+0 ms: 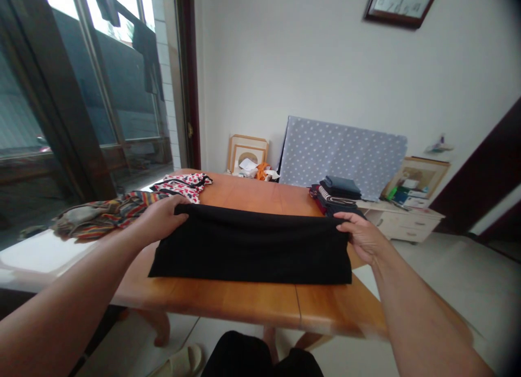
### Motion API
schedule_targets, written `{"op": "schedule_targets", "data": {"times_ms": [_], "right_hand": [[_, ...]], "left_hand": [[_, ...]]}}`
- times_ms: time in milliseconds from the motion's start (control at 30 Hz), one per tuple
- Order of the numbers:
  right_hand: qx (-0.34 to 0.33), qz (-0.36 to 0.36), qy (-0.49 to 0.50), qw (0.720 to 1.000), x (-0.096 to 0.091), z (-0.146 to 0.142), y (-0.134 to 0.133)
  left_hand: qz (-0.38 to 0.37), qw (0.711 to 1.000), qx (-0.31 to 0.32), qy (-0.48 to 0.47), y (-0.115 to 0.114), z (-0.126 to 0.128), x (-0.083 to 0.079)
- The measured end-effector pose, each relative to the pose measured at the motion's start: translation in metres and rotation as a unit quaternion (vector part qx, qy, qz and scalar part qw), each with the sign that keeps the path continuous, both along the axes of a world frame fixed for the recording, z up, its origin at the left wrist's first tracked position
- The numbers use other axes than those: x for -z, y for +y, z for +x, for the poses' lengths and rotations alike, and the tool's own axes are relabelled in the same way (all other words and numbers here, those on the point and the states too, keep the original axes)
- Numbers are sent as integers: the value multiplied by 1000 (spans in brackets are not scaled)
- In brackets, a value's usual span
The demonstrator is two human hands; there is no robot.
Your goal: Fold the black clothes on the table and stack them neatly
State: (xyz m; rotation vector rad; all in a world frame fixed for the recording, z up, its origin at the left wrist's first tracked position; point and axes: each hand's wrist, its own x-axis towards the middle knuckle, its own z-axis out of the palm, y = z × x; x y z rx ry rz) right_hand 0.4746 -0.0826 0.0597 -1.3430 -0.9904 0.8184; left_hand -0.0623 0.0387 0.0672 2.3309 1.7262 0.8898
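Observation:
A black garment (256,247), folded into a long strip, is stretched between my two hands above the wooden table (236,301). My left hand (167,217) pinches its upper left corner, thumb on the near side. At the upper right corner, my right hand (358,233) grips the cloth the same way. The lower edge of the garment hangs down to the tabletop near the front. Which kind of garment it is, I cannot tell. Just beyond my left hand lie a striped multicoloured garment (106,214) and a white one with a red floral print (191,186).
A stack of folded clothes (337,192) sits at the table's far right. Behind it stands a panel draped in grey polka-dot cloth (337,149). A low white drawer cabinet (407,222) is at the right, and framed pictures (247,152) lean by the wall. Glass doors (118,95) are at left.

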Motion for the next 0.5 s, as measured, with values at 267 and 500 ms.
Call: {"op": "schedule_targets", "data": {"times_ms": [267,500], "right_hand": [[138,99,-8,985,-15,9,17],[44,-68,-144,986,79,18,-61]], "left_hand": [[156,986,-48,-22,9,34,-27],[58,996,67,25,-43,8,74]]}}
